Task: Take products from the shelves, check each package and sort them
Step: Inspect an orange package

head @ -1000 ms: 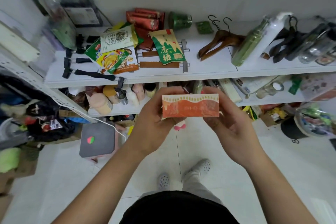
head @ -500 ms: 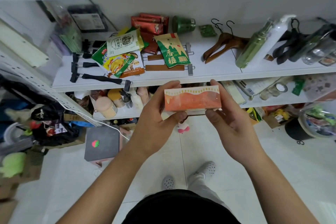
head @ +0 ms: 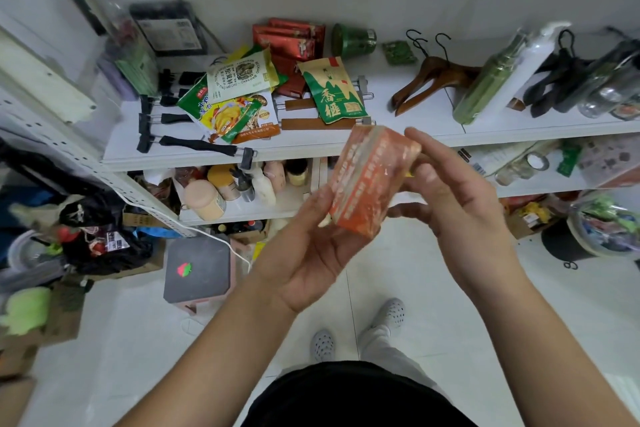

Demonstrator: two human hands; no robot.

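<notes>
Since the earlier frames you had tipped the orange box [head: 372, 180] from level, long face toward you, to a steep tilt, with one end up near the shelf edge and the other down in your left hand [head: 311, 253]. It hung in the air between both hands, in front of the white shelf [head: 408, 128], touching nothing else. Your left thumb and fingers were curled round its lower end. Your right hand [head: 453, 198] pinched the upper side, forefinger over the top corner and thumb beneath.

The box looked like light, stiff card under a glossy film, so probably a little slippery and easy to dent at the corners. Holding it by the two short ends would have been safest, leaving the printed faces open to read. Motion blur hid the print.

Snack pouches [head: 239, 104] and wooden hangers [head: 429, 80] lay crowded on the shelf behind, with bottles [head: 204, 199] on the one below. A small stool [head: 197, 270] stood on the pale tiled floor [head: 433, 288] to your left.
</notes>
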